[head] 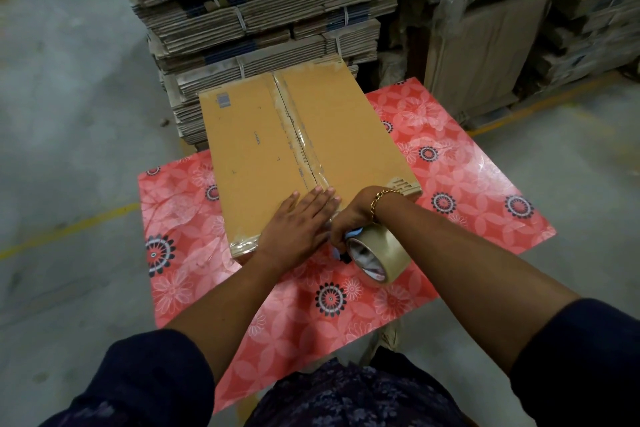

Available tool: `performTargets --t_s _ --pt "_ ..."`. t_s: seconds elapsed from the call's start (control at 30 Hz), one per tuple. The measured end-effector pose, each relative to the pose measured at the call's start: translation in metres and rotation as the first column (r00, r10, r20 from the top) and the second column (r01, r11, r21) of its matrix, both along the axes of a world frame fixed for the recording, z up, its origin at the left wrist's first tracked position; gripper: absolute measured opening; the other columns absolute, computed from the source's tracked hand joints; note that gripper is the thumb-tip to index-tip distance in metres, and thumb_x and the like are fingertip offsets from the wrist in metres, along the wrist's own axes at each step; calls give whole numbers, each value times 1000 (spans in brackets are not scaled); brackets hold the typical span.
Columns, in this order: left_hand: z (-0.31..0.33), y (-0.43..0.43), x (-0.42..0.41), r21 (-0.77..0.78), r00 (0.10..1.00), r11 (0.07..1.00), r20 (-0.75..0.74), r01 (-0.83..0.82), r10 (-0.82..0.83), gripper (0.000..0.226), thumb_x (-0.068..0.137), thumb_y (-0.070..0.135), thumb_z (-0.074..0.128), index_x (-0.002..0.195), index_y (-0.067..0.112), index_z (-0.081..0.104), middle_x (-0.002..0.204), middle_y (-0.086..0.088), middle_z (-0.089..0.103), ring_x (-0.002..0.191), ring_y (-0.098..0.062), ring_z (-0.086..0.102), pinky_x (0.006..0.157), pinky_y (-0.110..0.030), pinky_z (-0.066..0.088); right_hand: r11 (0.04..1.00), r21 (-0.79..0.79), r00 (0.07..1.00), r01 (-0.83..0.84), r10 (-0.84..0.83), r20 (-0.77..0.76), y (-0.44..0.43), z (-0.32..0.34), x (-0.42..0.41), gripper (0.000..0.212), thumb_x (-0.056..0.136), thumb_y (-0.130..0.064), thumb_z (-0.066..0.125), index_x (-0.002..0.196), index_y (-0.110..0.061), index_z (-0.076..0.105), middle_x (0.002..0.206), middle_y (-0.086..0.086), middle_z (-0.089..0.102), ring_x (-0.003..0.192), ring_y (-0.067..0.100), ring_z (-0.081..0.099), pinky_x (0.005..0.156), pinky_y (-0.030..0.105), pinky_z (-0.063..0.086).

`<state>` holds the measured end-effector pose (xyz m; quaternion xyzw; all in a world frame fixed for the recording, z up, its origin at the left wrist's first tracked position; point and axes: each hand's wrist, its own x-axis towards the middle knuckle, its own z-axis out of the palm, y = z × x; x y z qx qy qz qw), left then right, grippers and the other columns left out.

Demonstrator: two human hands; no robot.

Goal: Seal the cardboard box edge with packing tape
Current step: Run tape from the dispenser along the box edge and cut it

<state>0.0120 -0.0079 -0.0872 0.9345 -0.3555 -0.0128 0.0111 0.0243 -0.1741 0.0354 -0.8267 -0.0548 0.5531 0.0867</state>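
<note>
On the desk [485,204], head view: cardboard box [263,149] lies flat at centre, long axis running 12 to 6 o'clock, near edge at the hands. Left hand [294,218] is spread flat, palm down on the box top by the near end of the centre seam, gripping nothing. Right hand [349,218], at 3 o'clock of the left and almost touching it, is curled closed around the packing tape roll [375,253], which hangs just off the near box edge over the desk.

Judgement: step in hand is carrying the strip over the near edge. Keep the left palm pressing, hold tension on the roll, pull down square to the seam, then rub out bubbles.

Materials: box is matte tan corrugated board, printed marks faint; seam tape is glossy, clear-brownish, slightly wrinkled. Roll is a shiny ring with a hollow core. Desk cover is slick red floral sheet. Strapped flat cartons [263,10] stacked at 12 o'clock.
</note>
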Motion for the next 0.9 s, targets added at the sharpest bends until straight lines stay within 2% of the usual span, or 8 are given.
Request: performTargets --t_s 0.03,0.13,0.23,0.3,0.4,0.53,0.7,0.9 --pt "0 0 0 0 1000 1000 2 -5 5 64 102 51 34 160 24 24 168 1 28 155 -19 27 122 -48 27 1000 2 999 -20 20 32 0 -6 -1 14 92 -24 61 90 -11 65 91 10 58 76 24 51 82 35 46" --pt "-3 -1 0 3 1000 1000 23 -21 21 63 104 52 33 160 25 26 168 2 30 154 -18 28 122 -48 30 987 -135 995 -88 93 29 -11 -24 -29 50 79 -29 73 127 -16 67 131 6 62 109 23 60 110 44 44" --pt "-6 0 1 -6 998 1000 66 -19 20 62 104 53 35 159 24 30 167 2 32 153 -18 31 121 -47 32 971 -218 991 -102 119 65 -29 -46 -72 52 74 -45 68 116 -15 74 103 4 70 97 25 65 98 40 51" --pt "-5 -1 0 -14 998 1000 67 -15 16 62 104 52 31 159 24 31 166 1 33 153 -18 32 120 -47 32 980 -199 966 -11 62 253 -44 -55 -98 62 69 -58 69 118 -20 68 115 6 71 106 28 66 81 34 49" --pt "-3 -1 -2 -12 998 1000 69 -12 13 63 103 52 24 159 23 32 166 0 33 153 -19 32 120 -48 32 989 -144 912 -36 92 400 -62 -75 -117 72 72 -61 67 131 -22 52 118 8 68 106 32 66 79 37 52" --pt "-2 -2 -2 -3 998 1000 52 -23 23 64 104 54 26 160 24 26 168 0 28 155 -19 27 122 -48 27 983 -39 809 -179 169 563 -77 -97 -130 84 82 -47 65 152 -27 25 136 6 61 118 33 60 89 42 47" --pt "-2 -1 -3 13 999 1000 35 -23 23 67 104 57 27 162 25 19 171 1 20 157 -18 20 124 -49 23 839 -245 515 -485 500 696 -89 -141 -131 81 76 -19 71 150 -18 38 112 6 68 102 30 61 93 51 46" --pt "0 -1 -4 24 998 999 46 -35 34 64 105 51 34 162 25 21 170 1 22 157 -18 21 123 -49 25 818 -276 391 -505 502 771 -89 -170 -141 84 76 -15 69 153 -18 34 106 9 66 92 29 57 84 47 47"
